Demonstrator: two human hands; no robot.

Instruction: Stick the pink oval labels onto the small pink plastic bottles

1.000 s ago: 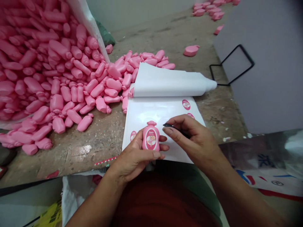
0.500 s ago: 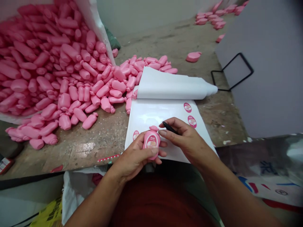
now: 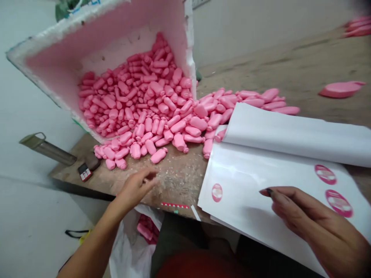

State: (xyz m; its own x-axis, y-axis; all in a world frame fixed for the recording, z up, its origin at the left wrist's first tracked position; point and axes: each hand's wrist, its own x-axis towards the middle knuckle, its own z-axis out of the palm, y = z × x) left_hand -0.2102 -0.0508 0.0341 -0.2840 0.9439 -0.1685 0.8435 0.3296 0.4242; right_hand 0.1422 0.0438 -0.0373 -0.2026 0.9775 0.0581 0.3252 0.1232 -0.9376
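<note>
Left hand point(image 3: 135, 190), eight o'clock: loosely parted, nothing seen held. Right hand point(image 3: 314, 222), four o'clock: pinching dark tool point(image 3: 269, 191). Sheet point(image 3: 246, 170): mostly bare, three labels point(image 3: 339, 203) left. Pink bottles point(image 3: 159, 155), ten o'clock: heaped, apparently unlabelled.

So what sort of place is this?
Likely a small workshop: a white foam box heaped with small pink bottle-shaped pieces, and a white paper sheet with oval pink labels, on a worn brown workbench.

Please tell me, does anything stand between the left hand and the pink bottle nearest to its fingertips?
Nothing visible stands between the left hand and that pink bottle; only speckled tabletop shows there. More bottles lie behind it, and the sticker sheet lies off to the right, outside this path.
</note>
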